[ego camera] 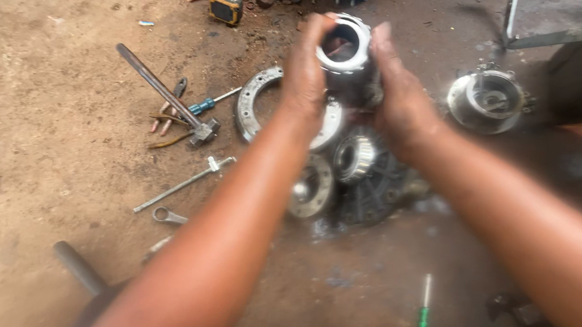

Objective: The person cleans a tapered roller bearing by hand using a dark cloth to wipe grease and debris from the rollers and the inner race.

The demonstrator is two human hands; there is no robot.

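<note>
The dirt floor (50, 61) fills the frame, oil-dark toward the right. Two forearms reach in from the bottom edge to upper centre, where the left hand (305, 75) and right hand (400, 99) clasp a metal sleeve (345, 47) from either side, fingers closed around it, its open bore facing the camera, lifted above the floor. Below it, at centre, lies a cluster of parts: a ring gear (251, 101), a flange (311, 189) and a bearing (355, 156). A round housing (488, 99) sits at upper right. Left of centre lie a hammer (164, 98), pliers (167, 116), a blue screwdriver (209, 103), a long bar (182, 184) and a wrench (168, 215). A yellow power tool (226, 3) rests near the top edge. A green screwdriver (424, 309) lies at lower right.
</note>
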